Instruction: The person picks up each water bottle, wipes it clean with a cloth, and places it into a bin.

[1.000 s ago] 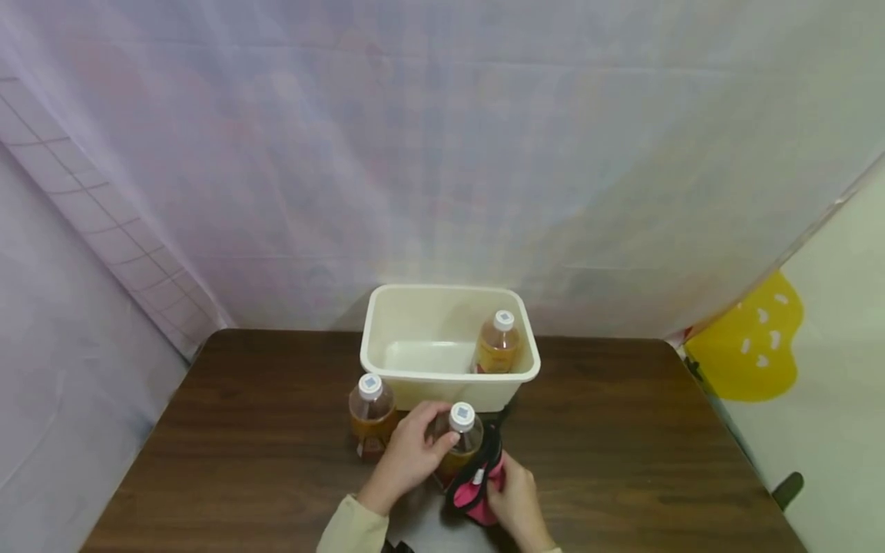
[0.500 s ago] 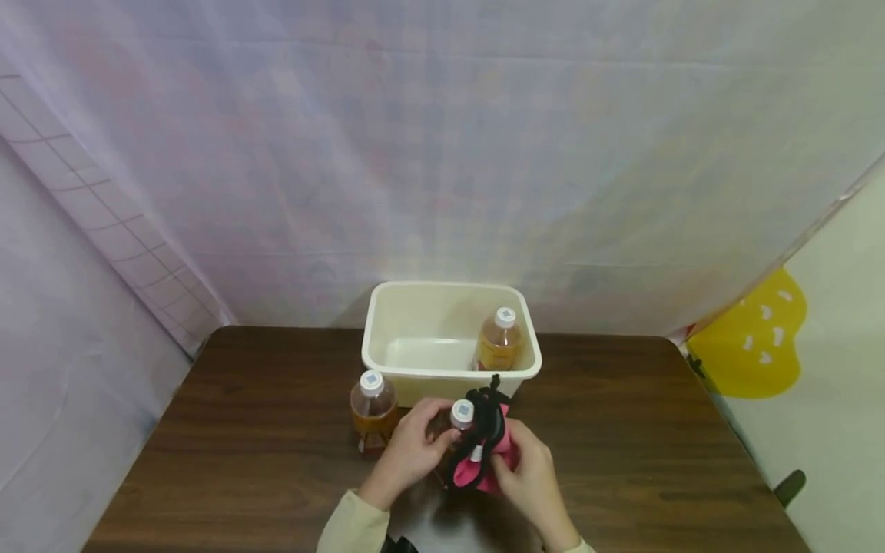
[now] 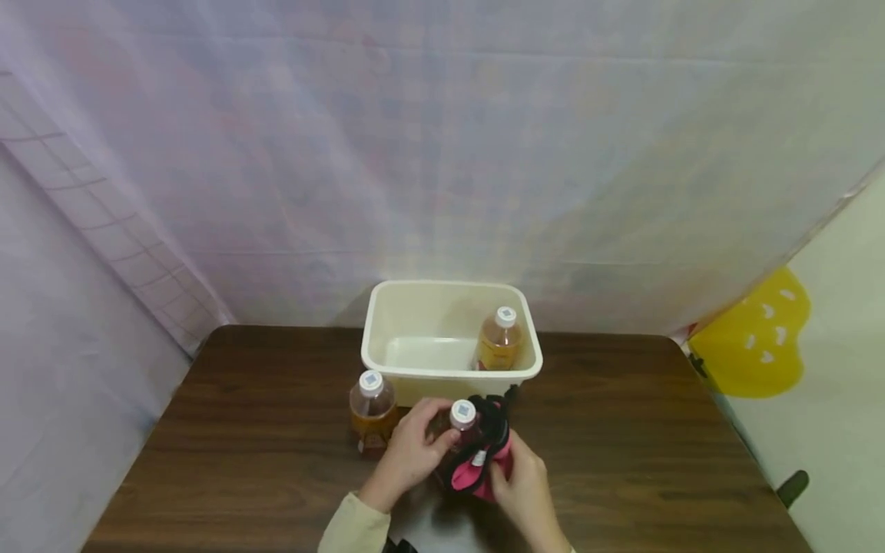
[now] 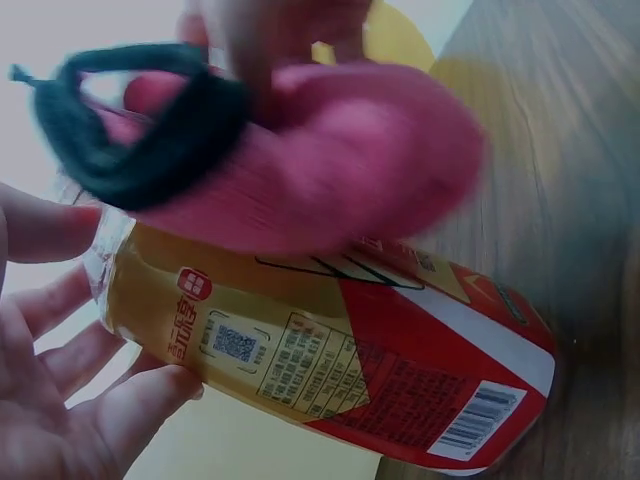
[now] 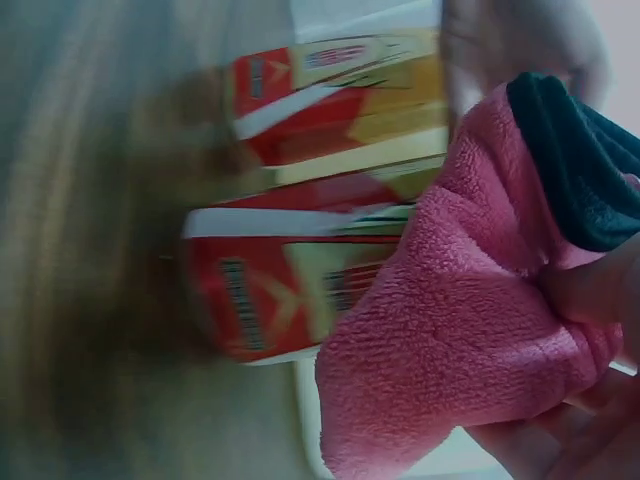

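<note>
A bottle of amber drink with a white cap [image 3: 463, 414] and a gold and red label [image 4: 300, 335] stands near the table's front. My left hand [image 3: 413, 445] grips its upper part, thumb and fingers round it. In my right hand [image 3: 527, 485] is a pink terry cloth [image 5: 450, 310] with a dark band, pinched between thumb and fingers. The cloth lies along the right side of the bottle and hides part of it. To the left of my left hand stands a second, similar bottle [image 3: 373, 418].
Behind the bottles is a cream plastic bin [image 3: 442, 374], with another bottle [image 3: 501, 346] in its right end. The brown wooden table [image 3: 263, 430] meets a pale curtain [image 3: 442, 153] at the back. A yellow shape [image 3: 754, 338] is on the right-hand side.
My right hand has moved up and slightly right with the cloth, which now covers more of the bottle's side. The left hand and bottles stay in place.
</note>
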A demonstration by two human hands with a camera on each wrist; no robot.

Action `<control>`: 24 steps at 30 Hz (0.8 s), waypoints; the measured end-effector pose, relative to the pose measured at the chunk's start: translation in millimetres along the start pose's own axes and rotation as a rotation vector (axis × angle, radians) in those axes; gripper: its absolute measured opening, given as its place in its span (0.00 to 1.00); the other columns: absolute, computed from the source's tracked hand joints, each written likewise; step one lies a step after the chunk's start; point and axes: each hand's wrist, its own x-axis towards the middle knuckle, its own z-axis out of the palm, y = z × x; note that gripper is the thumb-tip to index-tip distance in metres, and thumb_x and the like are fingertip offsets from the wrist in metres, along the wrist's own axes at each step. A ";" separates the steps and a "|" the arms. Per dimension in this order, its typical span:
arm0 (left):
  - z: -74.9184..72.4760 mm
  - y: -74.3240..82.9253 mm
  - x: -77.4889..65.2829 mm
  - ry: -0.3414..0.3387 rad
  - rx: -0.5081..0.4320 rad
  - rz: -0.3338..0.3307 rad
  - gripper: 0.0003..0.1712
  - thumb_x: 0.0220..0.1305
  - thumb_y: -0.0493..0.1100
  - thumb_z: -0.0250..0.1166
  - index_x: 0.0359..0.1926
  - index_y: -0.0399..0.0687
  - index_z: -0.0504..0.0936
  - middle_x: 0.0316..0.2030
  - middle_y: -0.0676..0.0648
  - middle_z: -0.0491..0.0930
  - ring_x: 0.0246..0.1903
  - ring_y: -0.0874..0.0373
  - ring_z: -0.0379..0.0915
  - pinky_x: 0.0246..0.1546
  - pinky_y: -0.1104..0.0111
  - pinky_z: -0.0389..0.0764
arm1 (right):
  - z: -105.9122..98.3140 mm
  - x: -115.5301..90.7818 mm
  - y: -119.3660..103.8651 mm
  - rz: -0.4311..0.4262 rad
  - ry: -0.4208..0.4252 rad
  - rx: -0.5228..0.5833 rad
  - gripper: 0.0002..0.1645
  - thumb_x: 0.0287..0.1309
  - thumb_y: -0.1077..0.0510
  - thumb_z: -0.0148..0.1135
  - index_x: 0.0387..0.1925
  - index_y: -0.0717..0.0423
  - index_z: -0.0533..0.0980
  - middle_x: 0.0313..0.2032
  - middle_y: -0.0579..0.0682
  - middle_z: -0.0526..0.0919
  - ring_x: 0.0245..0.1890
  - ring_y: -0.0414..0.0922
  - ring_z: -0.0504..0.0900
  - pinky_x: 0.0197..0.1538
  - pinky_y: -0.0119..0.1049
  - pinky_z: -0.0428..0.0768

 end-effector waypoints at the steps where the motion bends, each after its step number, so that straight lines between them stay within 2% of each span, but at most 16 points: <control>1: 0.7 0.0 -0.2 -0.002 -0.004 -0.002 0.16 0.52 0.37 0.66 0.44 0.43 0.77 0.41 0.46 0.76 0.40 0.55 0.71 0.37 0.70 0.74 | 1.9 -3.9 2.9 0.025 -0.018 0.001 0.20 0.26 0.76 0.63 0.28 0.57 0.73 0.17 0.43 0.73 0.18 0.34 0.67 0.20 0.29 0.68; 4: 1.8 -0.1 -1.6 -0.008 -0.002 -0.018 0.16 0.52 0.39 0.66 0.44 0.44 0.77 0.41 0.47 0.76 0.39 0.55 0.70 0.35 0.71 0.73 | 8.5 -14.6 13.1 0.115 -0.088 0.006 0.18 0.29 0.76 0.61 0.27 0.57 0.72 0.16 0.43 0.72 0.17 0.34 0.66 0.18 0.29 0.66; 7: 1.6 0.3 -3.8 -0.013 0.008 -0.038 0.16 0.52 0.39 0.66 0.44 0.45 0.77 0.41 0.48 0.76 0.39 0.56 0.70 0.34 0.72 0.72 | 15.5 -23.4 24.4 0.191 -0.167 0.006 0.17 0.31 0.75 0.61 0.28 0.57 0.73 0.17 0.46 0.75 0.18 0.36 0.69 0.19 0.30 0.67; 11: 1.5 0.3 -6.0 -0.018 0.009 -0.052 0.17 0.52 0.40 0.65 0.45 0.45 0.77 0.42 0.48 0.76 0.39 0.56 0.70 0.34 0.73 0.72 | 22.2 -31.2 35.1 0.229 -0.211 -0.004 0.17 0.32 0.75 0.61 0.28 0.56 0.73 0.18 0.47 0.77 0.19 0.39 0.71 0.19 0.32 0.68; 14: 1.1 -0.1 -6.1 -0.022 0.005 -0.051 0.17 0.52 0.40 0.65 0.45 0.45 0.77 0.42 0.48 0.76 0.39 0.56 0.70 0.35 0.73 0.72 | 24.1 -32.6 38.3 0.211 -0.203 -0.004 0.16 0.31 0.74 0.61 0.27 0.56 0.73 0.18 0.47 0.77 0.19 0.40 0.72 0.19 0.32 0.68; 17: 0.1 -0.1 -5.5 -0.025 -0.001 -0.049 0.18 0.52 0.39 0.65 0.46 0.44 0.77 0.42 0.47 0.76 0.40 0.56 0.71 0.36 0.71 0.73 | 22.1 -29.7 36.2 0.174 -0.167 0.024 0.17 0.30 0.75 0.61 0.26 0.56 0.73 0.16 0.45 0.75 0.18 0.36 0.69 0.19 0.30 0.68; 22: -0.1 0.3 -5.4 -0.036 -0.031 -0.055 0.17 0.52 0.38 0.65 0.46 0.44 0.77 0.43 0.46 0.76 0.44 0.53 0.71 0.38 0.70 0.75 | 6.4 -14.6 17.8 0.100 -0.093 0.108 0.18 0.27 0.78 0.60 0.24 0.58 0.73 0.15 0.39 0.67 0.15 0.28 0.60 0.16 0.23 0.63; 24: 0.6 -0.4 -5.3 -0.036 -0.037 -0.049 0.17 0.53 0.38 0.65 0.46 0.43 0.77 0.43 0.46 0.75 0.45 0.52 0.71 0.39 0.69 0.76 | -2.0 -5.2 7.8 0.063 -0.063 0.133 0.19 0.27 0.79 0.60 0.25 0.59 0.73 0.15 0.39 0.67 0.15 0.27 0.60 0.16 0.21 0.62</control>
